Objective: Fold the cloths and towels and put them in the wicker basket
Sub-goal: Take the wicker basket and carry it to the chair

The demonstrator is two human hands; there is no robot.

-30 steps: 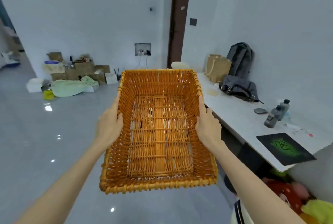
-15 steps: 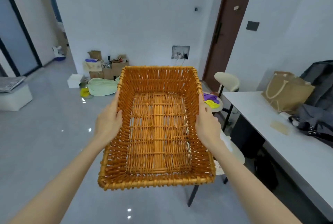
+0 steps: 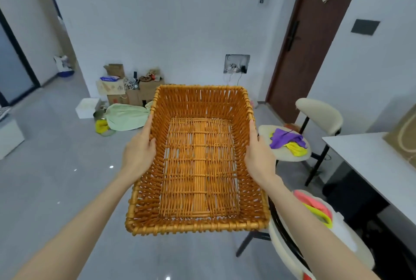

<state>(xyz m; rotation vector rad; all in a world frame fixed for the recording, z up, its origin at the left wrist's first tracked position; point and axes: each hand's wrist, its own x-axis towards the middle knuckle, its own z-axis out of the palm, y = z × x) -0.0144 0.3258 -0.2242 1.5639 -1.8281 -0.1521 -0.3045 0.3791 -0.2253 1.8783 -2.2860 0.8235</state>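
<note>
Wicker basket (image 3: 198,227): held in mid-air above grey floor, centre of view, level with chairs at right. Long axis runs away from viewer, far short end toward white wall; opening faces up toward camera.

Left hand (image 3: 139,153) grips left long rim, right hand (image 3: 258,155) right long rim. On each, forefinger lies straight along rim and thumb hooks over it; remaining fingers hidden behind walls.

Purple cloth (image 3: 284,139) and yellow cloth (image 3: 297,150) crumpled on far chair seat. Pink cloth (image 3: 311,200) on near chair, partly covered by right forearm.
</note>
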